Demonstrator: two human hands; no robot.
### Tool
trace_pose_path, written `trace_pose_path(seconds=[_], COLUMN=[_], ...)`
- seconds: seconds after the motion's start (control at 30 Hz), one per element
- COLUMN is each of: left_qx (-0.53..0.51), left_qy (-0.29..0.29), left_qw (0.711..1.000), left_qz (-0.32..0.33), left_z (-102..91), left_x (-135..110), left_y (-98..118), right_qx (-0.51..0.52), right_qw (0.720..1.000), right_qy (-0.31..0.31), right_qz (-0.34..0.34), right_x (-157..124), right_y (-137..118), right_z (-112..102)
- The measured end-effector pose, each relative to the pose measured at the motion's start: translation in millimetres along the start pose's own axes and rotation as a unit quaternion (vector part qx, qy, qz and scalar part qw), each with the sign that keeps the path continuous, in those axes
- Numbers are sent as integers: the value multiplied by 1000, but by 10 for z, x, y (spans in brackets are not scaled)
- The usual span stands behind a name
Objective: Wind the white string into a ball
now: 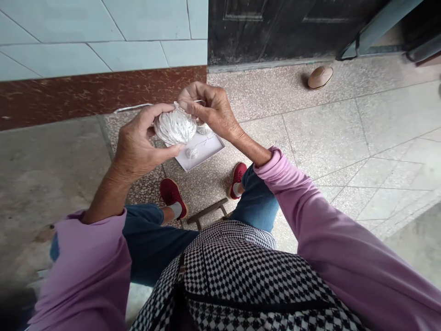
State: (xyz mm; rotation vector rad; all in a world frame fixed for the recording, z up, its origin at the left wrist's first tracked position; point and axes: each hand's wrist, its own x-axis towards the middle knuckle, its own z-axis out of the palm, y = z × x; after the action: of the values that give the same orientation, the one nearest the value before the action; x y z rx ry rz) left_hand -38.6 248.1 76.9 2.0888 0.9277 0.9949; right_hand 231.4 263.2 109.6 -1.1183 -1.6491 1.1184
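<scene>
A bundle of shiny white cord (176, 127) is held up in front of me, its strands gathered at the top. My left hand (139, 142) grips it from the left, thumb below and fingers above. At the gathered top, my right hand (206, 108) is closed in a pinch, with a thin white strand by its fingers. Beneath the bundle, on the floor, lies a shallow white box (206, 151). Inside it are a small white ball (192, 153) and another whitish bundle (204, 129), partly covered by my right hand.
A tiled wall (69, 57) with a brown base strip and a dark door (275, 32) stand ahead. On the speckled floor by the doorway lies a tan rounded object (320, 77). My red shoes (170, 192) flank a low metal bar (208, 210).
</scene>
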Motion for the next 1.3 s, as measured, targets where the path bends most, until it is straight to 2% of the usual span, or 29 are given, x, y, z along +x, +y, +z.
trace_pose_path(seconds=[0.1,0.17,0.37,0.47,0.57,0.73,0.83,1.0,1.1,1.23,1.3], left_qx=[112,155,200,241,247,226,237,258,256,242,243], left_qy=[10,3,-13,-2,15,17,16,41,50,52,75], left_qw=[993,987,979,968,964,973,970,963,963,967,965], left_qz=[47,54,35,73,100,43,45,70,69,64,65], left_z=[-22,-47,-101,-148,-183,-189,-214,-257,-245,-229,-243], left_x=[-13,-10,5,-4,-9,12,8,-31,-30,3,23], left_y=[41,94,139,80,61,75,28,-24,-15,-12,9], right_qx=[30,41,83,120,137,94,46,-26,-49,-14,6], right_qw=[998,996,984,975,973,989,997,997,996,997,995], right_qy=[-18,-26,-59,-92,-96,-37,-22,72,67,30,-19], right_qz=[47,73,147,165,157,104,64,-24,18,69,94], right_x=[13,-12,-87,-110,-123,-47,-2,-161,-239,-201,-206], right_y=[19,5,-112,-199,-245,-66,12,-262,-364,-203,-120], right_z=[4,1,-23,-56,-83,-52,-47,-125,-91,75,143])
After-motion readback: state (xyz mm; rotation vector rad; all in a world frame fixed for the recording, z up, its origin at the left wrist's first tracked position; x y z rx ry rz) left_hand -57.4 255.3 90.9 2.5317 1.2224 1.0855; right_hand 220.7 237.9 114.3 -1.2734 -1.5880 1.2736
